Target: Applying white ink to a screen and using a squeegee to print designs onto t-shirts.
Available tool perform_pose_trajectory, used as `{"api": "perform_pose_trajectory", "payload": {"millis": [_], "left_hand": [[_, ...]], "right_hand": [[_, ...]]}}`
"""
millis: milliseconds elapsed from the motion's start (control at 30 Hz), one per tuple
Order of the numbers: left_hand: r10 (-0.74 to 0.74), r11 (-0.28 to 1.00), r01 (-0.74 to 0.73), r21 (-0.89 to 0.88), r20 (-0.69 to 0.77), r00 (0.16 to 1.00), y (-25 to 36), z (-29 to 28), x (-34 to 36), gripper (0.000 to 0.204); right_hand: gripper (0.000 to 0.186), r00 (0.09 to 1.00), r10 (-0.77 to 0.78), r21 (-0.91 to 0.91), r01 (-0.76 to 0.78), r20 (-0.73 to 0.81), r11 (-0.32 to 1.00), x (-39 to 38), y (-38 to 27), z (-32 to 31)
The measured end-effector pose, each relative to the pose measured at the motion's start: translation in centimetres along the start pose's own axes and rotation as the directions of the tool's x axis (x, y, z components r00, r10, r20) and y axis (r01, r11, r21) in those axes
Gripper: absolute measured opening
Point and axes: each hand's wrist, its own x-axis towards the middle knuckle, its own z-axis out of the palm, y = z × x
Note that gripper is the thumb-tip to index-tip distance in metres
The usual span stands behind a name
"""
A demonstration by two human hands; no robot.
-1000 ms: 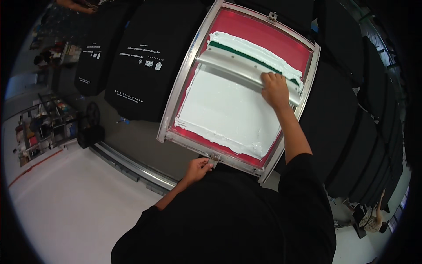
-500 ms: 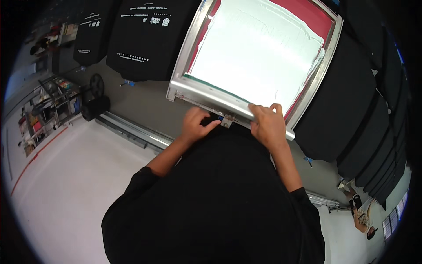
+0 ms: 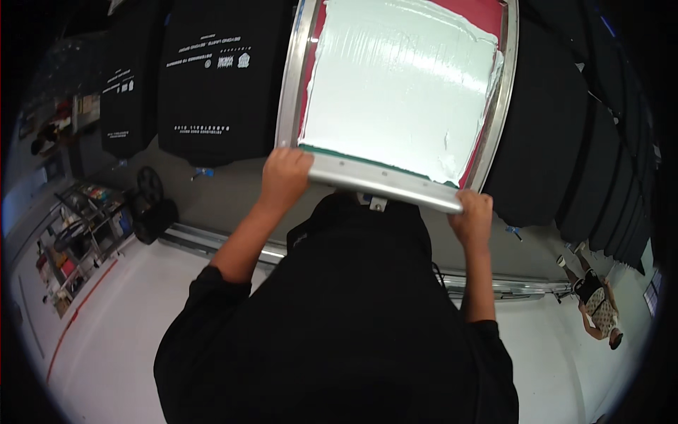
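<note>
Here, the left hand [image 3: 285,173] and right hand [image 3: 472,218] are curling their fingers around opposite ends of a silver squeegee [image 3: 381,181], the spread grip apparently holding it level along the near edge of a metal-framed screen [image 3: 289,92]. Its green blade [image 3: 332,153] is facing a glossy sheet of white ink [image 3: 395,85], which is covering most of the red mesh [image 3: 480,18] but leaving a patch bare toward the far right corner. Beyond the screen's left edge, printed black garments [image 3: 219,92] are lying side by side; past its right edge, more black fabric [image 3: 540,120] is stretching away and a co-worker [image 3: 602,304] is standing on the pale floor [image 3: 544,367]
</note>
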Motion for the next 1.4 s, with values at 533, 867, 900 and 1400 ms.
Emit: {"api": "perform_pose_trajectory", "payload": {"millis": [533,867,900,1400], "left_hand": [[0.086,0.996,-0.084,0.021,-0.275,0.958,-4.6,2.8,15.2,0.017],[0.069,0.980,-0.062,0.189,-0.028,0.997,-7.5,-4.1,35.4,0.030],[0.076,0.986,-0.069,0.149,-0.041,0.996,-7.6,-3.8,33.3,0.029],[0.096,0.994,-0.082,0.070,-0.218,0.971,-1.8,2.1,9.7,0.015]], "right_hand": [[0.024,0.941,0.050,-0.157,-0.108,-0.334,0.982,12.3,6.2,2.4],[0.024,0.982,0.174,-0.241,-0.188,-0.078,0.952,30.2,7.4,-8.3],[0.022,0.985,0.128,-0.256,-0.155,-0.116,0.954,28.2,7.1,-8.0],[0.022,0.967,0.050,-0.192,-0.100,-0.251,0.976,6.7,4.6,2.5]]}}
